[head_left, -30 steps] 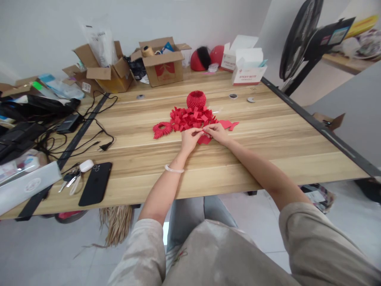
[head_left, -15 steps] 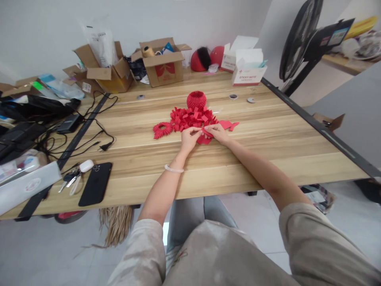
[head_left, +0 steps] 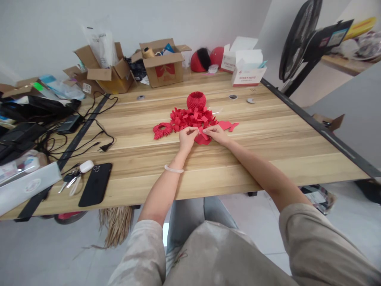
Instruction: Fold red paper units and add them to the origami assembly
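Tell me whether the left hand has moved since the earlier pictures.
Yes, slightly: judged against the red ring on the table, the left hand has shifted left, toward the ring and away from the right hand.

The red slip [head_left: 202, 133] you pinch looks like smooth, matt paper, as does the loose pile [head_left: 193, 118], while the round bowl shape [head_left: 196, 102] and the ring-shaped piece [head_left: 166, 129] show you rough, ridged surfaces of folded paper. Your tabletop [head_left: 133, 119] has a smooth, wood-grained finish with a faint sheen, and the phone [head_left: 95, 184] on it looks dark and matt. Your bracelet [head_left: 174, 169] is smooth and pale, your sleeve [head_left: 145, 242] creased cloth, and the printed box [head_left: 165, 73] dull brown cardboard.
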Action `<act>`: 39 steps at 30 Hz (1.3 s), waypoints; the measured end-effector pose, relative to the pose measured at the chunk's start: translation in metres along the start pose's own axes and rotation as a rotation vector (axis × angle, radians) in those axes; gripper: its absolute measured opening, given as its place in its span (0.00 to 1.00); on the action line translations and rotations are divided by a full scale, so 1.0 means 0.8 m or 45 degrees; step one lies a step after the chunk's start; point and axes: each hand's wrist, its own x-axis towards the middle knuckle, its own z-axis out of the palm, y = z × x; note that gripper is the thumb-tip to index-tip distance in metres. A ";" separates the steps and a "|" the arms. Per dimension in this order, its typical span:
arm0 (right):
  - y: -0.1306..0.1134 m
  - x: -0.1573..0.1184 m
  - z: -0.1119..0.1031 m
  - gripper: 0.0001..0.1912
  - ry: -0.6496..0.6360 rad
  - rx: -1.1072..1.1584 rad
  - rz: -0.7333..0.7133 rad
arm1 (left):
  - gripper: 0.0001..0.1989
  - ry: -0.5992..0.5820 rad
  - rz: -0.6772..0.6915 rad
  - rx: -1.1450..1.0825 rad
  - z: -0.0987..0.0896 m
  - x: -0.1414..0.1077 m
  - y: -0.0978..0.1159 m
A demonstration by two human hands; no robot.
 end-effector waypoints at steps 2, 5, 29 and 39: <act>0.002 0.000 0.001 0.23 -0.003 -0.025 0.027 | 0.04 0.024 -0.030 -0.004 -0.001 0.001 0.002; 0.004 0.000 0.002 0.23 -0.003 -0.036 0.026 | 0.05 0.033 -0.074 -0.030 -0.001 0.001 0.004; 0.000 0.001 0.005 0.24 0.093 -0.004 -0.001 | 0.14 -0.219 -0.003 0.095 -0.002 -0.002 -0.001; 0.001 0.000 0.005 0.25 0.051 -0.020 0.016 | 0.10 -0.093 0.065 0.235 -0.003 -0.002 0.000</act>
